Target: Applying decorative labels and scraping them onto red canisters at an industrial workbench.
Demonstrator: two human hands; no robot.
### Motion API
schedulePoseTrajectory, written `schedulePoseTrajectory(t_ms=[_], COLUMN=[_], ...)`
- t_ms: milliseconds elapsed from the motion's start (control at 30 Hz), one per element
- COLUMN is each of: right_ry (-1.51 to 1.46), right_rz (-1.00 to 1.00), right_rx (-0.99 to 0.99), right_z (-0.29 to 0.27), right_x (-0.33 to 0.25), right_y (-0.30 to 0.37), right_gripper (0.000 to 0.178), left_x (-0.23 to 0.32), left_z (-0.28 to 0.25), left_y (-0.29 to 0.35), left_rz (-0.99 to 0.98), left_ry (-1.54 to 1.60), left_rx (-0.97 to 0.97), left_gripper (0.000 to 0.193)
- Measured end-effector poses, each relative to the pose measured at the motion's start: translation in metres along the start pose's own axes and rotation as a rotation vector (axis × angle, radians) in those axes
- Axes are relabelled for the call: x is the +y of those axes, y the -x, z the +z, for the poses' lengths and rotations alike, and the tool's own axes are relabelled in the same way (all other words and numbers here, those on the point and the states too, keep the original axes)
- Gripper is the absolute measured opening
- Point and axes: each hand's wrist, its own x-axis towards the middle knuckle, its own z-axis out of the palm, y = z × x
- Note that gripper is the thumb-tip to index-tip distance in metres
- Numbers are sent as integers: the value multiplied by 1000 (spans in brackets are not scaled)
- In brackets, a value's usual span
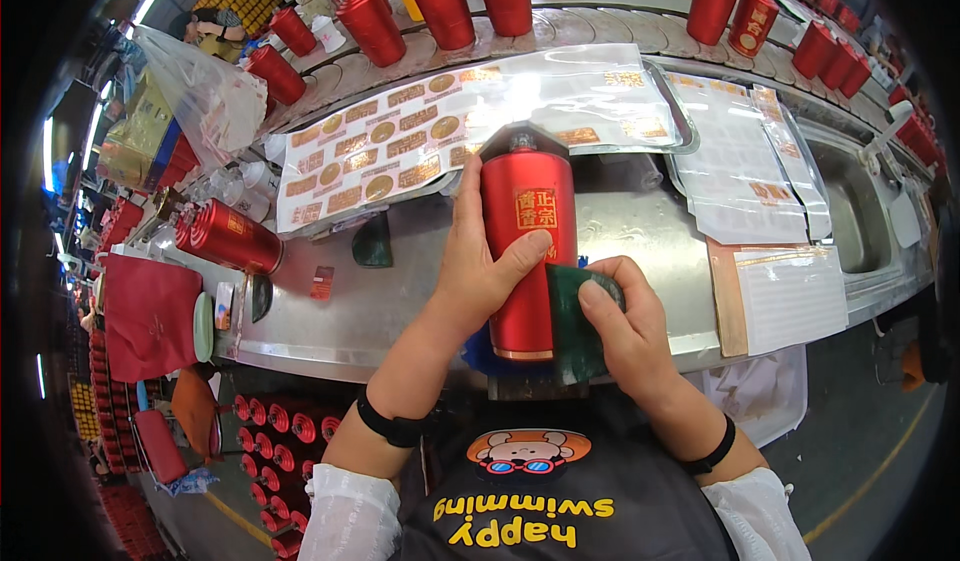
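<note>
Black apron (640, 461) with an upside-down cartoon print, worn by the person, fills the bottom middle of the view. Just beyond it, over the near edge of a steel worktop (665, 271), is a red bottle (522, 311) with gold lettering. Its long axis runs almost straight up and down the view: cap end pointing away from the person, base toward the apron, lettering facing the camera. It looks wider near the cap than at the base. Whether the base rests on anything is hard to tell.

The left grip (478, 266) is closed around the bottle's left side, thumb across the front below the upper lettering. The right grip (632, 331) is narrow, pinching a dark green pad (576, 336) between thumb and fingers; the pad appears to touch the bottle's lower right side.

Farther back on the worktop lie a label sheet (400, 126) with gold patches and, to the right, more sheets (715, 171) beside a sink (850, 201). At the left is a second bottle (235, 236), cap end toward the left edge. More red bottles (442, 6) stand on a curved conveyor (600, 23) behind.
</note>
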Motion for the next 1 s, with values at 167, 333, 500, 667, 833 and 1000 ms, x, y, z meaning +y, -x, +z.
schedulePoseTrajectory(t_ms=[167,333,500,667,833,1000], right_ry=[222,833,889,891,874,869], right_rz=[-253,-659,-665,-652,-664,-660], right_rx=[127,-51,-91,-91,-79,-74], right_z=[-16,-17,-10,-10,-9,-9], right_x=[-9,-8,1,3,5,5], right_y=[-2,-26,-25,-24,-25,-25], right_gripper=[20,63,66,67,65,63], left_x=[-7,-1,-6,-6,-5,1], left_z=[-4,3,5,4,5,1], left_y=[3,4,0,0,-2,2], left_rz=[-29,-62,-62,-65,-75,-87], left_ry=[251,374,277,264,216,137], left_rx=[32,40,79,90,103,16], left_gripper=[90,81,81,82,86,86])
